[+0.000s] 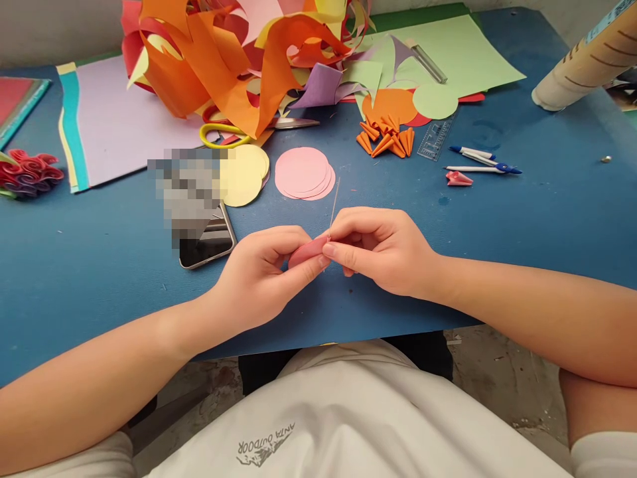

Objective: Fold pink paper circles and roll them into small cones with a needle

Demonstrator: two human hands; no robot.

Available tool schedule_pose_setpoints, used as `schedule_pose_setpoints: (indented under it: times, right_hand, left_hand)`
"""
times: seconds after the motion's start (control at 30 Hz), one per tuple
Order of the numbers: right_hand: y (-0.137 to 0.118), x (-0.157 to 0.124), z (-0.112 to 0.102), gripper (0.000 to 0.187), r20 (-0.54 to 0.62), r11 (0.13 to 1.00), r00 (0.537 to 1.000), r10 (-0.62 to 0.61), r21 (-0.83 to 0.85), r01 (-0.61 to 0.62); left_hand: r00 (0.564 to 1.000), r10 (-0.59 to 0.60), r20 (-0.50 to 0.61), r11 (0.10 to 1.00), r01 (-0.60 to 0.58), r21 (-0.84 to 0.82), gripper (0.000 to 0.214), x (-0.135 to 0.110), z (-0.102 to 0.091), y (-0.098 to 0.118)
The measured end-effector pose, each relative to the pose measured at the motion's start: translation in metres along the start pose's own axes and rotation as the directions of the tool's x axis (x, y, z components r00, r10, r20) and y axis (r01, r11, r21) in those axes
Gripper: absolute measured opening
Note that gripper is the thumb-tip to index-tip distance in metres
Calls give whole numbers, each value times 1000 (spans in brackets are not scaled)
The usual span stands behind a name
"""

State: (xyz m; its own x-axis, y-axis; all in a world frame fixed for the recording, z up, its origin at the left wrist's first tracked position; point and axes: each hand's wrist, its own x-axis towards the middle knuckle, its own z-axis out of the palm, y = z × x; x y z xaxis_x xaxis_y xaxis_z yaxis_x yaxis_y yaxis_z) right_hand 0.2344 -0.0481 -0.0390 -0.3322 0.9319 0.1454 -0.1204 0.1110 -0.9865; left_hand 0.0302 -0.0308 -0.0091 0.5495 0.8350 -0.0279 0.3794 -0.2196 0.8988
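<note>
You are seated at a papercraft workstation, home or workshop undetermined; identify it by the blue tabletop (507,232), green paper sheet (478,56), scissors (298,123), ruler (432,142) and compass (507,168).

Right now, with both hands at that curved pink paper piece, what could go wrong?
The thin, straight rod might slip or poke the fingers of the right hand. The curved pink paper piece, which the left hand pinches, might crease. The left hand could nudge the black-screened rectangular phone beside it.
</note>
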Motion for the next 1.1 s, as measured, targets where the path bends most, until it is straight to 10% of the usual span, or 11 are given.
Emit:
schedule_pose_setpoints:
  times: [0.6,1.1]
  right_hand:
    - [4,2,2,27,-21,977,990,143,163,-137]
    - [2,0,-1,5,-21,984,993,-113,-138,110]
  left_hand:
    - [999,5,34,1000,-5,3,33,-1,1,-5]
    - [999,17,45,997,-20,72,28,2,-1,-4]
